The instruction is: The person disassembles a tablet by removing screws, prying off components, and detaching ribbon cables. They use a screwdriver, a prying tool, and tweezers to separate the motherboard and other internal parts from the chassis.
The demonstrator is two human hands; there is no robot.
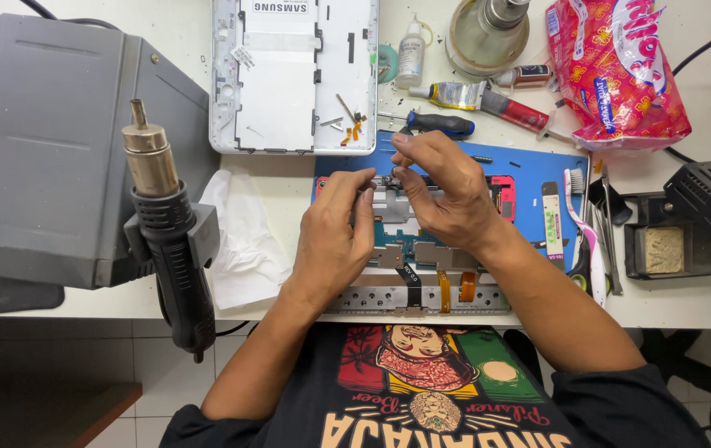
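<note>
Both hands meet over a circuit board (409, 217) with silver shield cans that lies on the blue work mat (538, 170), and every place here is told from that mat. The left hand (332, 241) rests on the board's left part, its fingers close together and curled, the fingertips (363, 192) pressing on the board's upper edge. The right hand (446, 189) arches over the board's middle, thumb and forefinger drawn together in a pinch just above the upper edge; whether they clamp a small part cannot be told. Orange flex ribbons (455, 286) trail from the board toward the mat's near edge. Beyond the mat's far edge lies an open white tablet shell (293, 75). Left of the mat a hot-air gun (169, 241) stands beside a grey station box (48, 149), with a white tissue (243, 249) between. A toothbrush (583, 236) lies at the mat's right edge
</note>
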